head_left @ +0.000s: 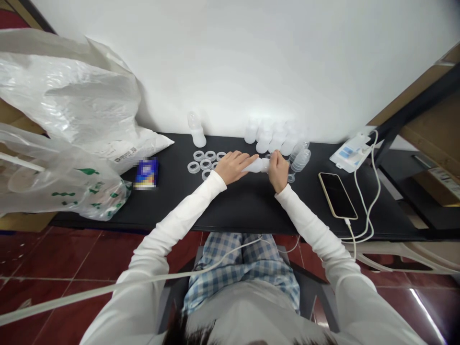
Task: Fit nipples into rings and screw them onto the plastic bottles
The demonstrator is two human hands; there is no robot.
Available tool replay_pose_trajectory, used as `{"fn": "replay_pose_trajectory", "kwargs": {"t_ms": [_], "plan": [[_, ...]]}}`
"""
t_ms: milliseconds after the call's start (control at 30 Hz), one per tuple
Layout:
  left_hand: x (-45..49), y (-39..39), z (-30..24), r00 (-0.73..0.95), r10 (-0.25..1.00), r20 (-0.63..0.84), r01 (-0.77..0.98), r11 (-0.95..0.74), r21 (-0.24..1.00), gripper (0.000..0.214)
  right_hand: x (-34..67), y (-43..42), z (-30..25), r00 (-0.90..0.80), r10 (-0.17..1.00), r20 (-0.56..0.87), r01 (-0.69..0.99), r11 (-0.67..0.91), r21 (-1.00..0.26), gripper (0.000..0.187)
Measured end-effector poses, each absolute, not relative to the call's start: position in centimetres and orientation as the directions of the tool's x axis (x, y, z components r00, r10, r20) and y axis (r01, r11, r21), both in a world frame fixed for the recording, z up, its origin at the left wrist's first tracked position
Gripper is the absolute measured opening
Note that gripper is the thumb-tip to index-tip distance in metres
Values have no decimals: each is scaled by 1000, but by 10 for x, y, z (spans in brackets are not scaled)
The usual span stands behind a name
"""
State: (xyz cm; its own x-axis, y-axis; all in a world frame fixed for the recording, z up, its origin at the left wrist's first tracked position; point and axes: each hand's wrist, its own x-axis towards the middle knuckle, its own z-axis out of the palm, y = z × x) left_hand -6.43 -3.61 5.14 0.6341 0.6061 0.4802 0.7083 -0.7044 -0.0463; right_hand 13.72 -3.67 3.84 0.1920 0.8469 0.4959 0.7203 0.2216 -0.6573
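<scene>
A small translucent white bottle lies sideways between my hands on the black table. My left hand wraps round its body, fingers closed on it. At the bottle's other end my right hand pinches a small part that I cannot make out. Several clear plastic rings lie just left of my left hand. More white bottles stand in a group behind my hands by the wall, and one bottle stands apart further left.
Large plastic bags fill the table's left end, with a blue packet beside them. Stacked clear cups lie right of my hands. A phone on a white cable and a white charger box sit at the right.
</scene>
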Motion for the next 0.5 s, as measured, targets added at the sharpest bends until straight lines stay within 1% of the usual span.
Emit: {"fn": "replay_pose_trajectory", "kwargs": {"t_ms": [67,133,200,267,300,367,433,500], "plan": [[-67,-37,57,594,618,515,727,-687,-15,50,142,-39,43,158,831,534,717,276,-641,53],[-71,-34,61,483,685,546,776,-624,96,49,148,-39,47,117,821,559,694,335,-637,54],[-78,-24,63,293,776,558,827,-499,260,52,154,-37,50,117,800,588,681,366,-634,52],[-89,-6,62,63,857,511,820,-336,463,55,160,-34,50,118,773,623,735,354,-578,46],[-95,5,61,-48,890,454,784,-248,569,55,161,-32,49,81,766,638,789,341,-510,42],[-106,27,58,-196,940,278,661,-83,746,49,163,-29,46,-73,778,624,894,329,-305,36],[-113,45,55,-257,950,178,590,9,808,49,161,-28,40,-246,798,551,930,354,-97,35],[-114,57,53,-292,947,136,587,65,807,51,158,-31,34,-350,808,474,924,381,33,38]]}}
